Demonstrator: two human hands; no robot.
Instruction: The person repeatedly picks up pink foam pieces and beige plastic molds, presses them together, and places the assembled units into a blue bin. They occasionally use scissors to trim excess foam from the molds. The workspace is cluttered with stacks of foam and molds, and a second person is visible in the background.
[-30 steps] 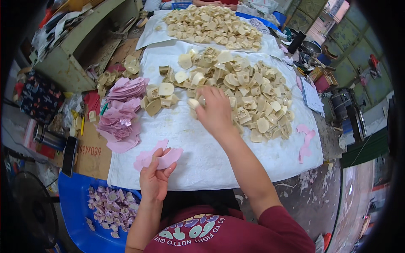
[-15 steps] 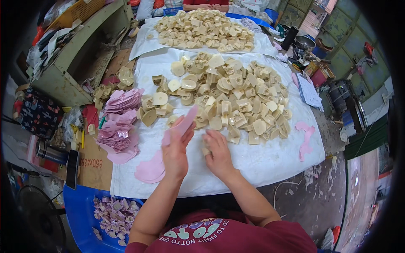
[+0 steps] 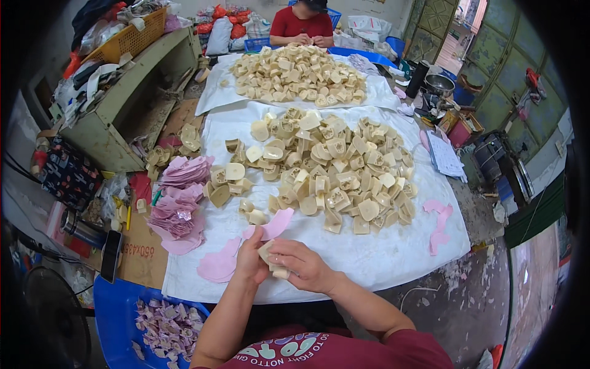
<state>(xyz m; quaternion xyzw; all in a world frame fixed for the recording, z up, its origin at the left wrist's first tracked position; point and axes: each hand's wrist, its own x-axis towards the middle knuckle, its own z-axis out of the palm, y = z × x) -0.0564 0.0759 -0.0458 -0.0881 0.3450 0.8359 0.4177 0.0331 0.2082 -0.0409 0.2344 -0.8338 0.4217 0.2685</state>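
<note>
My left hand (image 3: 251,261) pinches a pink foam cut-out (image 3: 271,225) that sticks up toward the pile. My right hand (image 3: 302,264) is closed around a small beige moulded piece (image 3: 268,253); both hands meet over the near edge of the white sheet (image 3: 381,258). A second pink cut-out (image 3: 219,265) lies flat on the sheet just left of my left hand. A big heap of beige pieces (image 3: 332,172) spreads across the sheet in front of me.
A stack of pink cut-outs (image 3: 178,203) sits at the left edge. A blue bin (image 3: 123,307) with finished pink-and-beige pieces is at lower left. Farther off lies another heap (image 3: 298,77), with a person in red (image 3: 301,24) behind it. Loose pink scraps (image 3: 437,221) lie right.
My right hand came back from the heap with a beige piece. My left hand lifted a pink cut-out and both hands drew together near my body.
</note>
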